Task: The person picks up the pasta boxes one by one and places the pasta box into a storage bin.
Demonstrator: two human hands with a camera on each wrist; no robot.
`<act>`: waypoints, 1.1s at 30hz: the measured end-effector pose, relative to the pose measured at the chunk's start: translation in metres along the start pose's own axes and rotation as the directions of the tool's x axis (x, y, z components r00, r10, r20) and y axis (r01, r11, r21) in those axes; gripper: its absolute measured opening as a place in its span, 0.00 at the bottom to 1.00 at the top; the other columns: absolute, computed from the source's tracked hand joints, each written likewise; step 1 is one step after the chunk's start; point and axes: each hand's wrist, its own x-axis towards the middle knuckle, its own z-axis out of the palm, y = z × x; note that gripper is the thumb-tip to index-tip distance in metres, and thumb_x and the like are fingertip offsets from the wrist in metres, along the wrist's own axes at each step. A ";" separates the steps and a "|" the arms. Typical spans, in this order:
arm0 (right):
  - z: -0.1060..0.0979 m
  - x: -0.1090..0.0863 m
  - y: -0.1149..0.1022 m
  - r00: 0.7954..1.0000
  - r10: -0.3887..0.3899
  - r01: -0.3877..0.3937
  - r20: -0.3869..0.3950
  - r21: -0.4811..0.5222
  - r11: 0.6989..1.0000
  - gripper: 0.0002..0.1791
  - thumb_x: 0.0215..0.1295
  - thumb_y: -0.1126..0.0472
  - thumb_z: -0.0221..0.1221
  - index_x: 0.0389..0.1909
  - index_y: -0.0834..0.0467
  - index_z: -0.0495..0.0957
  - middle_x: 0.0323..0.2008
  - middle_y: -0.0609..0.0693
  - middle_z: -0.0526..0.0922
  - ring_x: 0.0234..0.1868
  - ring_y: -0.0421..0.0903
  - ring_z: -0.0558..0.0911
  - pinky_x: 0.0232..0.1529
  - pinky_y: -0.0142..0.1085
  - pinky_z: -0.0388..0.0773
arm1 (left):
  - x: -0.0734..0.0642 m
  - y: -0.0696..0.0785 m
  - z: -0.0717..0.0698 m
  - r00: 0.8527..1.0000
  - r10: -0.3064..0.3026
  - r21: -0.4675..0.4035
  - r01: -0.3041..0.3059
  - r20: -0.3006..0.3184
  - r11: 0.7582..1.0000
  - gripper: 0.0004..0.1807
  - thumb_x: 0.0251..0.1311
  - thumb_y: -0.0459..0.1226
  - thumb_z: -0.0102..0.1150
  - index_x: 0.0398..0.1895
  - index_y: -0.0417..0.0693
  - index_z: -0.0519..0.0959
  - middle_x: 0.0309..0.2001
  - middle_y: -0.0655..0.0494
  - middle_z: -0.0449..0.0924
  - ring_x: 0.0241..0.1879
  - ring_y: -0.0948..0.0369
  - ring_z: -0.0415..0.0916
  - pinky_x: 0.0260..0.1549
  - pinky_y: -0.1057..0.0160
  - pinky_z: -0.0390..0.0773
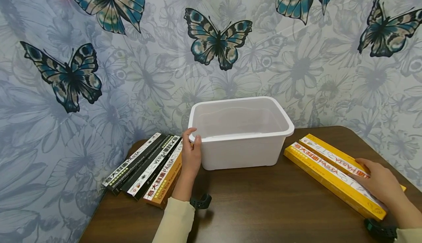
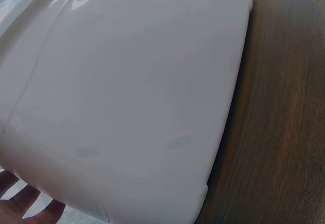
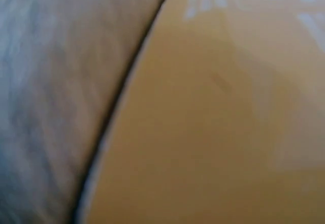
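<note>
A white plastic bin (image 1: 242,153) stands upright on the table, its inside bare where visible. My left hand (image 1: 192,155) grips its left front corner, thumb at the rim; in the left wrist view fingertips (image 2: 23,203) curl at its edge. On the right lie two long yellow pasta boxes side by side, a front box (image 1: 336,180) and a rear box (image 1: 333,155). My right hand (image 1: 379,179) holds the rear box from above, thumb toward the front box and fingers over the far side. A yellow box face (image 3: 203,122) fills much of the right wrist view.
Left of the bin lie two black pasta boxes, an outer one (image 1: 132,164) and an inner one (image 1: 153,166), beside an orange-brown crab roe box (image 1: 165,179). The brown table (image 1: 257,206) ends at a butterfly-patterned wall cloth (image 1: 148,89) behind the bin.
</note>
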 end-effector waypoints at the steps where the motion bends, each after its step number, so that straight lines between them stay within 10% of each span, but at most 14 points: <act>1: 0.000 0.000 -0.001 1.000 -0.003 0.003 0.001 -0.002 1.000 0.39 0.62 0.49 0.66 0.61 0.75 0.66 0.54 0.81 0.69 0.50 0.77 0.69 0.48 0.68 0.65 | 0.000 0.000 0.000 1.000 -0.001 0.003 0.001 -0.003 1.000 0.23 0.72 0.41 0.45 0.65 0.40 0.65 0.58 0.31 0.68 0.56 0.42 0.70 0.56 0.42 0.70; 16: 0.001 0.000 -0.004 1.000 0.004 -0.005 -0.024 -0.014 1.000 0.41 0.60 0.47 0.67 0.60 0.76 0.67 0.53 0.81 0.71 0.48 0.77 0.71 0.45 0.67 0.67 | 0.000 -0.002 -0.001 1.000 -0.015 0.001 0.015 -0.001 1.000 0.23 0.70 0.40 0.46 0.65 0.42 0.65 0.61 0.31 0.67 0.59 0.42 0.69 0.58 0.41 0.70; 23: -0.001 -0.001 -0.003 0.999 0.025 -0.026 -0.025 -0.010 1.000 0.42 0.59 0.48 0.68 0.60 0.77 0.67 0.52 0.82 0.70 0.47 0.77 0.71 0.45 0.66 0.67 | 0.010 -0.042 0.006 1.000 -0.017 0.005 0.017 -0.007 1.000 0.23 0.72 0.42 0.46 0.68 0.49 0.64 0.55 0.35 0.68 0.56 0.44 0.69 0.56 0.43 0.69; 33: -0.015 -0.001 -0.009 0.997 -0.005 0.008 -0.073 0.037 0.999 0.45 0.60 0.43 0.68 0.62 0.76 0.66 0.52 0.81 0.71 0.44 0.73 0.74 0.40 0.62 0.69 | 0.013 -0.049 0.006 1.000 0.023 0.023 -0.022 -0.014 0.999 0.21 0.72 0.48 0.46 0.65 0.59 0.66 0.57 0.40 0.70 0.55 0.49 0.71 0.54 0.45 0.72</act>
